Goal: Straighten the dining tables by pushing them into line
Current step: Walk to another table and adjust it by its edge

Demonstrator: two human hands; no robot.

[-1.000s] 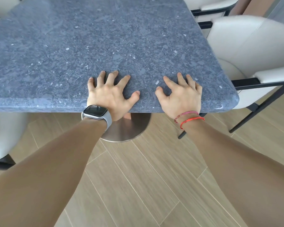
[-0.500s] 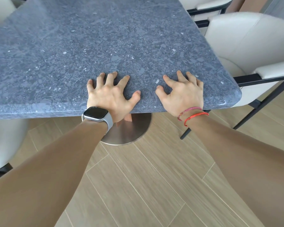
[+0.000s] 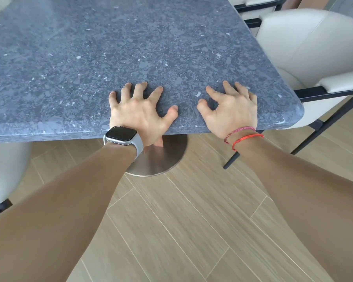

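Both hands press palm-down on the grey stone counter by its near edge, the left hand with fingers spread and the right hand nearer the counter's corner, neither grip clenched on anything, with a chair just beside that corner.

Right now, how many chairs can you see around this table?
3: one cream chair right of the table, another behind it, and one at left under the edge. Others may be hidden.
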